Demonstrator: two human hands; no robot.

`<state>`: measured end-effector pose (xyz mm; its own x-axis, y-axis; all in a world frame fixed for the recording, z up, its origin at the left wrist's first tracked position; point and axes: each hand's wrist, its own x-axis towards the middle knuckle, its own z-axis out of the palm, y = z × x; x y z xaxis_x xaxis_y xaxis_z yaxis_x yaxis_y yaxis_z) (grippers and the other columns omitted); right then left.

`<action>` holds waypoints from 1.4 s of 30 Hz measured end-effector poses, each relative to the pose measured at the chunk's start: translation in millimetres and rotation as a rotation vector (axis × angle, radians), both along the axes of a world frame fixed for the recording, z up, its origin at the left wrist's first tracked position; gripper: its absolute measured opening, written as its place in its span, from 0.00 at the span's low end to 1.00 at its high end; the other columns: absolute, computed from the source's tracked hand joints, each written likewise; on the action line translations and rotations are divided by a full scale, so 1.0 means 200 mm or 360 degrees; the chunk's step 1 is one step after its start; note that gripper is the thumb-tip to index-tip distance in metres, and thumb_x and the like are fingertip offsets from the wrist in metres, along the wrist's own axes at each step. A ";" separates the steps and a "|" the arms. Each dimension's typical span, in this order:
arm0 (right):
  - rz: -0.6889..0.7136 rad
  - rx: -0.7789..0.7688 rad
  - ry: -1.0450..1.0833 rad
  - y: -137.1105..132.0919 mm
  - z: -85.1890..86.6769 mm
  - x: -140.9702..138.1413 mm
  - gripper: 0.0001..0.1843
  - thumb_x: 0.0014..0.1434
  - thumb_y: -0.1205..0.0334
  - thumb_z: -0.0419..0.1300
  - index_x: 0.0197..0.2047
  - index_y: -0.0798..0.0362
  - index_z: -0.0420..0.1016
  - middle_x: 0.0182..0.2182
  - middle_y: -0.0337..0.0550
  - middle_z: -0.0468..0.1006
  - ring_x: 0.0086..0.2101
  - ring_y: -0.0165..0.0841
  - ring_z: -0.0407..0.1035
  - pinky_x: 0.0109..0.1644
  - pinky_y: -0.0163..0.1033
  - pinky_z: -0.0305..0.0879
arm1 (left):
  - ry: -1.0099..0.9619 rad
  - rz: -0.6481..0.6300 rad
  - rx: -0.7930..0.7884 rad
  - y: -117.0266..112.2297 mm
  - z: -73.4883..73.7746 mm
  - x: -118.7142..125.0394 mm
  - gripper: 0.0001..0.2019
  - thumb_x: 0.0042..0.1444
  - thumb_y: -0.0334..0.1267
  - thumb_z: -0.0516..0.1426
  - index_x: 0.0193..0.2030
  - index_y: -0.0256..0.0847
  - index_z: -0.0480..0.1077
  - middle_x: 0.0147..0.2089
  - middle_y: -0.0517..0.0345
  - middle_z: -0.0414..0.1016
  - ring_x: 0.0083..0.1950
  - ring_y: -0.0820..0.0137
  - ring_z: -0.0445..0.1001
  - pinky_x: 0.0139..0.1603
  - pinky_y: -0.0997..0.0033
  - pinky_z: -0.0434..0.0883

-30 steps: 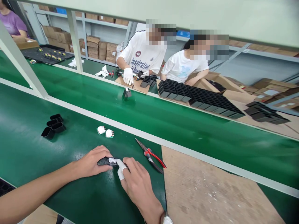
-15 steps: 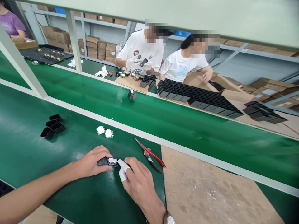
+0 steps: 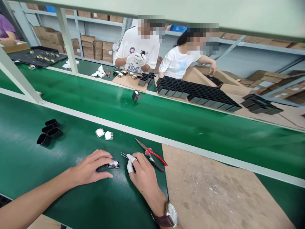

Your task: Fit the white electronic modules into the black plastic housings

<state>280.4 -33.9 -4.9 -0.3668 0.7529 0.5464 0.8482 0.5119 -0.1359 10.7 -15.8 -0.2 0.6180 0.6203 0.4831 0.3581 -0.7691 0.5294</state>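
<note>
My left hand (image 3: pixel 91 167) rests on the green table with thumb and fingers apart. Its index fingertip lies at the upper edge of a small black oval casing (image 3: pixel 113 164), which has white material and pins at its open end; the thumb is off it. White finger cots cover the thumb and index finger of my right hand (image 3: pixel 141 170). That hand pinches thin tweezers (image 3: pixel 124 155), whose two prongs point up and left, away from the casing. Beyond my hands lie two small circuit boards with white tops (image 3: pixel 109 135).
Red-handled pliers (image 3: pixel 151 154) lie beside a cardboard sheet (image 3: pixel 226 184) on the right. Several empty black casings (image 3: pixel 54 133) stand at left. Across the green belt (image 3: pixel 100 95), carrying one casing (image 3: pixel 136 95), two people work near rows of black casings (image 3: pixel 209 98).
My left thumb has come away from the casing and the grip has opened. My right hand has drawn back to the right, bringing the tweezer tips into view. The camera view has shifted slightly.
</note>
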 end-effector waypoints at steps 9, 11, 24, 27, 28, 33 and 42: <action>0.0019 -0.0085 -0.0008 -0.01 -0.02 -0.03 0.16 0.70 0.73 0.53 0.57 0.57 0.74 0.48 0.54 0.76 0.46 0.44 0.69 0.48 0.48 0.71 | -0.0017 -0.0033 0.0060 -0.01 0.00 0.01 0.17 0.70 0.30 0.61 0.63 0.45 0.71 0.58 0.46 0.79 0.58 0.60 0.81 0.60 0.59 0.78; 0.0044 -0.0081 0.0025 -0.01 -0.01 -0.03 0.15 0.70 0.72 0.54 0.57 0.57 0.74 0.49 0.54 0.76 0.47 0.44 0.69 0.48 0.49 0.71 | -0.0031 -0.0061 0.0061 -0.01 0.01 0.01 0.18 0.69 0.28 0.61 0.63 0.46 0.72 0.58 0.45 0.78 0.57 0.60 0.81 0.57 0.59 0.79; -0.0053 -0.0079 -0.0024 0.01 -0.04 -0.06 0.17 0.73 0.68 0.54 0.62 0.60 0.71 0.51 0.56 0.77 0.48 0.45 0.69 0.50 0.50 0.71 | -0.1138 0.0343 -0.1959 0.11 0.07 0.00 0.12 0.63 0.44 0.69 0.44 0.37 0.79 0.41 0.51 0.84 0.39 0.69 0.83 0.45 0.68 0.84; -0.0063 -0.0094 -0.0006 0.02 -0.05 -0.04 0.17 0.71 0.70 0.55 0.61 0.59 0.71 0.51 0.56 0.77 0.48 0.45 0.69 0.50 0.51 0.71 | -0.1356 0.0410 -0.2091 0.14 0.09 -0.01 0.14 0.58 0.43 0.72 0.42 0.36 0.80 0.42 0.51 0.84 0.41 0.69 0.84 0.47 0.70 0.83; -0.0063 -0.0105 0.0004 0.02 -0.06 -0.04 0.18 0.70 0.71 0.55 0.61 0.59 0.71 0.50 0.55 0.77 0.48 0.45 0.69 0.50 0.51 0.71 | -0.1368 0.0412 -0.2099 0.14 0.10 0.00 0.14 0.57 0.43 0.73 0.42 0.36 0.80 0.43 0.51 0.84 0.41 0.69 0.84 0.48 0.70 0.83; -0.0072 -0.0154 0.0041 0.03 -0.06 -0.02 0.20 0.64 0.77 0.57 0.58 0.59 0.74 0.46 0.52 0.76 0.45 0.43 0.68 0.49 0.49 0.71 | -0.1150 0.0419 -0.1888 0.17 0.11 -0.01 0.16 0.58 0.46 0.72 0.44 0.37 0.79 0.42 0.51 0.83 0.42 0.66 0.84 0.47 0.65 0.84; -0.0109 -0.0196 0.0077 0.04 -0.06 -0.02 0.17 0.60 0.79 0.59 0.51 0.57 0.76 0.45 0.49 0.75 0.44 0.42 0.67 0.50 0.48 0.69 | -0.0241 0.1067 -0.0467 0.83 0.30 -0.16 0.16 0.51 0.49 0.69 0.40 0.41 0.79 0.49 0.49 0.82 0.51 0.55 0.81 0.59 0.52 0.78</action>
